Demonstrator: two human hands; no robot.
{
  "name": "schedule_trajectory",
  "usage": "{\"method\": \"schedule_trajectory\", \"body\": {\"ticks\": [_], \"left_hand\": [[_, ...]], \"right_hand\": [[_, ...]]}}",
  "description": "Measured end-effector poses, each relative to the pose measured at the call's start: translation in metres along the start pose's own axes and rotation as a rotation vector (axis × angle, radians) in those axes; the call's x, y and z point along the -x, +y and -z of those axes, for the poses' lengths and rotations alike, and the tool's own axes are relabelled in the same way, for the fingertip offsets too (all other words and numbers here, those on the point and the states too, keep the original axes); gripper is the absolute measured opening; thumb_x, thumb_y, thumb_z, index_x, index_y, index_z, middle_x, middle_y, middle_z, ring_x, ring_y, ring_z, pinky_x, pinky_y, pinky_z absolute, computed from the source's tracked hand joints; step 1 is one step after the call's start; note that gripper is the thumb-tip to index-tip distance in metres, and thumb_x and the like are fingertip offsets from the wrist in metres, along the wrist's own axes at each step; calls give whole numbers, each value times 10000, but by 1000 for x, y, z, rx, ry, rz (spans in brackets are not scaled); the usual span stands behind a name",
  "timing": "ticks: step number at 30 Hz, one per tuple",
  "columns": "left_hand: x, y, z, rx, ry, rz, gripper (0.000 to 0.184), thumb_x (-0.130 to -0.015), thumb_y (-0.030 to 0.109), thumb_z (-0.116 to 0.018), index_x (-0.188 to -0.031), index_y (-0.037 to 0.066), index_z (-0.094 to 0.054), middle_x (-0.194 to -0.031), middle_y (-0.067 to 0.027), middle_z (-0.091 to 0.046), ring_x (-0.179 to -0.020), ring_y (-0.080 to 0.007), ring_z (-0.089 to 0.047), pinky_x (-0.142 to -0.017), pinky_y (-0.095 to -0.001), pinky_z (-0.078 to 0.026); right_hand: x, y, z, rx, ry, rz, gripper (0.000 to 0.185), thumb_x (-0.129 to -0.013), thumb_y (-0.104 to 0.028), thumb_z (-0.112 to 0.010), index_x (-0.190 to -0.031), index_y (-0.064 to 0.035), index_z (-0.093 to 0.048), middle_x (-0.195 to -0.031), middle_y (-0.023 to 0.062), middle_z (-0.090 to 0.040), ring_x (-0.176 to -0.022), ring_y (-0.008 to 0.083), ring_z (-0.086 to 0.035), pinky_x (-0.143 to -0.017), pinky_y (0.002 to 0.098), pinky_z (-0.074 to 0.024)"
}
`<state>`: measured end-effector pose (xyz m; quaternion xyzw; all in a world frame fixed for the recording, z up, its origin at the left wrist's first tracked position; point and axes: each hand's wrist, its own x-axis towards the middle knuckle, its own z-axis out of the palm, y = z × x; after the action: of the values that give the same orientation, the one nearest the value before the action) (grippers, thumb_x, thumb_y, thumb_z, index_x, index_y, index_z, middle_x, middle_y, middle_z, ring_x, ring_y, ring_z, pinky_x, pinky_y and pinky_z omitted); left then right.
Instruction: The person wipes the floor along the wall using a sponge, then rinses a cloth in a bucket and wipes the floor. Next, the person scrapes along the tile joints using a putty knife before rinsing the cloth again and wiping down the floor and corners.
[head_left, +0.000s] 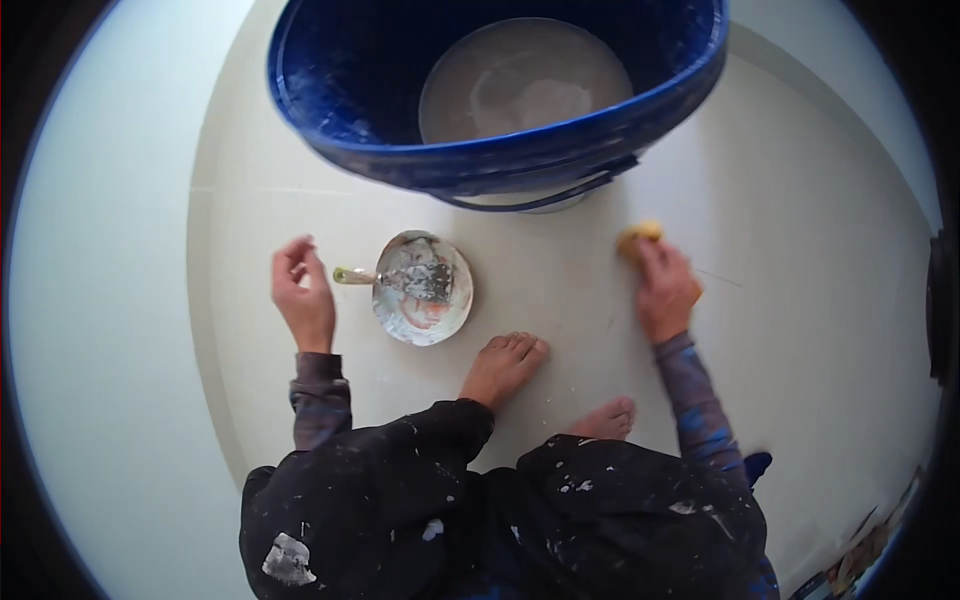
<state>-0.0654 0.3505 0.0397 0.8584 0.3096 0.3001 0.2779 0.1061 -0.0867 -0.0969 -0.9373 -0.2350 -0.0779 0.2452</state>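
Floor: pale, it is stretching out beneath everything (560,300).
Trousers: dark and paint-spotted (360,510), they are covering the bent legs of a person who is crouching low.
Bucket: big and blue (480,165), it is standing in front of the person, its dark handle (540,200) hanging down on the near side.
Water: cloudy and grayish-brown (520,85), it is sitting inside the bucket.
Bowl: round and smeared (423,320), it is resting on the floor between the left hand and the bare feet (505,370).
Left hand: it is hovering just beside the scraper's handle (352,276), holding nothing, fingers loosely curled and thumb apart (303,290).
Right hand: it is gripping the sponge from above, fingers close together (665,290).
Scraper: it is lying across the bowl, its coated blade inside and its handle sticking out over the rim (425,280).
Sponge: yellow, it is poking out past the right fingertips, near the bucket; whether it is touching the floor, I cannot tell (640,238).
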Motion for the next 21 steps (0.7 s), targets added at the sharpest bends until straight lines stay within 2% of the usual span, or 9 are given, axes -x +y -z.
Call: {"method": "schedule_trajectory", "body": {"ticks": [4,7,11,12,14,16,17,19,21], "left_hand": [[57,-7,5,-246,-254,-168,259,-861,-40,-667,-1100,59,-686,-1103,-100,-680,-1072,-290,-639,-919,-403,-512],[70,-5,-8,-403,-446,-295,439,-791,-14,-734,-1206,109,-657,-1246,-71,-640,-1244,-307,-558,-1079,-470,-415],[58,-46,-24,-680,-561,-523,504,-761,99,-756,-1249,132,-634,-1224,-60,-632,-1247,-266,-547,-1115,-510,-352],[51,-70,-29,-729,-555,-609,403,-779,113,-727,-1174,128,-646,-1178,-66,-630,-1199,-279,-558,-1097,-506,-364],[37,-58,-19,-668,-720,-527,227,-816,86,-696,-1032,95,-625,-1121,-105,-615,-1118,-327,-563,-1040,-503,-392],[32,-36,2,-622,-775,-435,247,-829,20,-705,-1044,35,-584,-1066,-165,-572,-1050,-397,-561,-927,-458,-460],[32,-12,11,-532,-751,-379,230,-859,0,-681,-1059,24,-568,-1031,-162,-573,-1023,-375,-584,-874,-438,-479],[44,14,28,-321,-790,-225,198,-913,-31,-637,-1080,23,-544,-997,-124,-580,-956,-284,-618,-794,-374,-500],[48,46,32,-69,-1022,63,168,-955,-22,-614,-1096,36,-543,-973,-65,-605,-880,-164,-626,-743,-310,-504]], "right_hand": [[74,-75,-3,-172,-236,172,415,-857,-89,-600,-1255,-161,-696,-1198,83,-643,-1049,309,-615,-892,476,-507],[81,-96,19,-270,-390,239,443,-845,-148,-689,-1288,-146,-666,-1182,83,-636,-1063,313,-611,-883,462,-512],[56,-90,36,-488,-521,166,459,-848,-227,-744,-1278,-99,-645,-1137,123,-640,-1080,333,-606,-940,456,-494],[53,-85,38,-629,-510,127,433,-860,-228,-732,-1260,-88,-647,-1126,132,-643,-1090,340,-602,-957,457,-487],[46,-88,43,-584,-403,126,390,-896,-224,-714,-1238,-45,-658,-1165,153,-660,-1080,361,-623,-966,455,-506],[48,-98,52,-743,-382,-15,368,-921,-240,-709,-1226,-39,-657,-1166,135,-662,-1080,324,-638,-954,417,-515],[47,-99,63,-728,-347,-57,368,-921,-240,-709,-1226,-39,-657,-1166,135,-662,-1080,324,-638,-954,417,-515],[45,-108,79,-1082,-796,-361,359,-965,-262,-700,-1238,-35,-652,-1160,97,-659,-1072,223,-642,-944,362,-515],[63,-118,69,-1261,-698,-416,383,-979,-301,-688,-1238,-22,-647,-1135,91,-676,-1049,203,-648,-930,347,-516]]}}
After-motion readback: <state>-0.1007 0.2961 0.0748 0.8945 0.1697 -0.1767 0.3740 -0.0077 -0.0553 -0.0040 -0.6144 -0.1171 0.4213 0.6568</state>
